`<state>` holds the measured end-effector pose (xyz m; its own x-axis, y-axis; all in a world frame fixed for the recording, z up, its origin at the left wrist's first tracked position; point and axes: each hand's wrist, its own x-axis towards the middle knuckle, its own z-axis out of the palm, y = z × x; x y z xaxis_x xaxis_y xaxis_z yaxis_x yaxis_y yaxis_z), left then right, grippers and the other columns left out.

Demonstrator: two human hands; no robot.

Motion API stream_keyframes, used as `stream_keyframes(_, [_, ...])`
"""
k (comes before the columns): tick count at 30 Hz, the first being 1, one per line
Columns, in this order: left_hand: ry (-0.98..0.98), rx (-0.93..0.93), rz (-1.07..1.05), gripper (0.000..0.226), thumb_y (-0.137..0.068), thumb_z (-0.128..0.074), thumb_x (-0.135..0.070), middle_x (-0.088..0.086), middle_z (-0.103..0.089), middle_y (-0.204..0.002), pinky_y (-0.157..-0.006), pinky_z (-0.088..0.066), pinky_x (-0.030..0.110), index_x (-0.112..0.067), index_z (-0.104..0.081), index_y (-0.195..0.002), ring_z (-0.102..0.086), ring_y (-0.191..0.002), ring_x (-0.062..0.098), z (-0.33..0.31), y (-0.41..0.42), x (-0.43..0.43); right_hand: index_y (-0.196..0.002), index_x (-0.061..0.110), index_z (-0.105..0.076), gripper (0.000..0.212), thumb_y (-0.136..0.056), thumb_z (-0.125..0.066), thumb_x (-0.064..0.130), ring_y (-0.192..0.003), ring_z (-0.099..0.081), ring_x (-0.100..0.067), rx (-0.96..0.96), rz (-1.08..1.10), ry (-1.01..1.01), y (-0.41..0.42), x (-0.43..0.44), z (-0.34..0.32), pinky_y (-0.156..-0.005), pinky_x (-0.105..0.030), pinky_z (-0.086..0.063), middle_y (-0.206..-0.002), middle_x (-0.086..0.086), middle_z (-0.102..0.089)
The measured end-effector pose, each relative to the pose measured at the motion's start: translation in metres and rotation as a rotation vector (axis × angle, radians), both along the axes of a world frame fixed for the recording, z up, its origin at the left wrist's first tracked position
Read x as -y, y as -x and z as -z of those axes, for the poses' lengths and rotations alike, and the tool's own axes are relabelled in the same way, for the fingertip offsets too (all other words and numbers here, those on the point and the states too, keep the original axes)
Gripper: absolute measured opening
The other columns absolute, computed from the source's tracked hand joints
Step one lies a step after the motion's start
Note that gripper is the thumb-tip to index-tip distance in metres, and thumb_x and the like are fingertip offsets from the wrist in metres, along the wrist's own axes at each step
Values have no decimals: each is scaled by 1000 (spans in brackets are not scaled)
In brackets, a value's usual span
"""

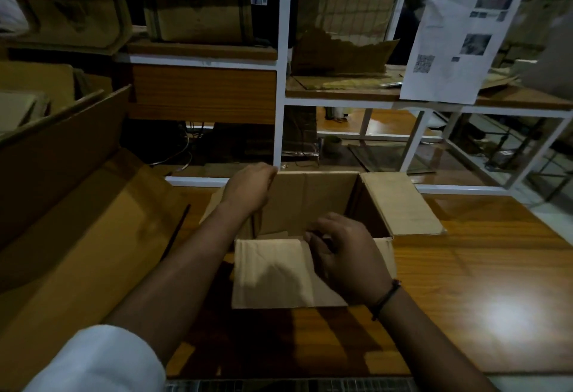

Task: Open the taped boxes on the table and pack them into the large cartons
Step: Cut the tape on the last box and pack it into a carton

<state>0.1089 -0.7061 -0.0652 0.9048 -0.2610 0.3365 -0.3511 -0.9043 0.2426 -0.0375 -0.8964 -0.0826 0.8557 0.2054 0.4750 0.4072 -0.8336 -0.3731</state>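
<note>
A small brown cardboard box (313,205) stands open on the wooden table (480,283), its flaps spread outward. My left hand (248,188) grips the box's far left corner at the top edge. My right hand (344,255) has its fingers curled over the near edge where the near flap (269,273) folds toward me. The right flap (400,202) lies flat out to the side. The inside of the box is dark and I cannot tell what it holds.
A large open carton (62,221) fills the left side, its long flap raised. White metal shelving (280,81) behind the table carries more cardboard boxes and torn sheets. A printed paper sheet (459,35) hangs at upper right.
</note>
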Motion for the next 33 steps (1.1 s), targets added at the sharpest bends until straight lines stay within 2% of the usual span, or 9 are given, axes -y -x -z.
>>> stream_keyframes(3, [-28, 33, -17, 44, -91, -68, -5, 3, -65, -125, -88, -49, 36, -24, -64, -130, -58, -114, 24, 3, -6, 0, -111, 28, -71, 20, -94, -60, 34, -88, -57, -7, 36, 4, 46, -30, -1, -16, -75, -29, -54, -101, 10, -64])
stream_keyframes(6, [-26, 52, -43, 39, -92, -68, -10, 1, -64, -124, -91, -48, 36, -25, -64, -128, -56, -115, 22, 5, -7, 3, -120, 24, -68, 31, -89, -67, 31, -104, -59, -14, -13, -11, 153, -68, -4, -32, -88, -34, -55, -118, 4, -65])
stream_keyframes(9, [-8, 43, -53, 27, -95, -66, -21, 1, -63, -119, -93, -48, 36, -26, -62, -121, -55, -110, 19, 7, -11, 2, -128, 23, -63, 34, -94, -66, 22, -119, -55, -20, -56, 12, 291, -103, -12, -42, -98, -34, -50, -132, -2, -58])
stream_keyframes(15, [-13, 76, -51, 21, -99, -60, -25, 2, -64, -118, -94, -47, 36, -24, -63, -120, -56, -110, 19, 8, -16, 4, -142, 21, -49, 49, -95, -63, 22, -129, -50, -27, -107, 6, 499, -140, -24, -27, -107, -42, -41, -137, -8, -54])
stream_keyframes(20, [-16, 84, -57, 19, -99, -60, -24, 2, -65, -117, -93, -46, 35, -24, -63, -118, -56, -109, 18, 10, -17, 6, -135, 19, -53, 37, -99, -57, 20, -110, -61, -24, -107, 25, 498, -147, -20, -26, -93, -36, -50, -122, -7, -62])
stream_keyframes(25, [18, 81, -70, 18, -99, -61, -22, 1, -65, -116, -95, -49, 37, -23, -64, -117, -57, -110, 19, 10, -15, 5, -117, 13, -62, 18, -100, -57, 19, -94, -64, -20, -115, 149, 485, -148, 2, -28, -82, -31, -55, -109, -9, -65])
stream_keyframes(28, [20, 83, -72, 19, -99, -61, -20, 2, -65, -115, -93, -49, 37, -23, -64, -117, -57, -109, 19, 10, -15, 5, -114, 13, -66, 19, -101, -55, 20, -94, -64, -24, -106, 197, 498, -148, 22, -33, -78, -33, -52, -106, -9, -66])
stream_keyframes(31, [28, 86, -72, 19, -100, -60, -20, 2, -65, -115, -92, -49, 36, -23, -64, -118, -57, -108, 19, 10, -16, 5, -118, 22, -67, 22, -100, -54, 25, -97, -64, -22, -107, 241, 476, -151, 34, -32, -77, -32, -50, -110, -7, -67])
stream_keyframes(33, [26, 82, -80, 19, -100, -60, -20, 2, -65, -115, -91, -49, 36, -23, -64, -118, -57, -107, 19, 10, -17, 6, -117, 19, -67, 21, -101, -55, 24, -97, -64, -23, -123, 259, 485, -149, 31, -33, -75, -30, -47, -110, -8, -67])
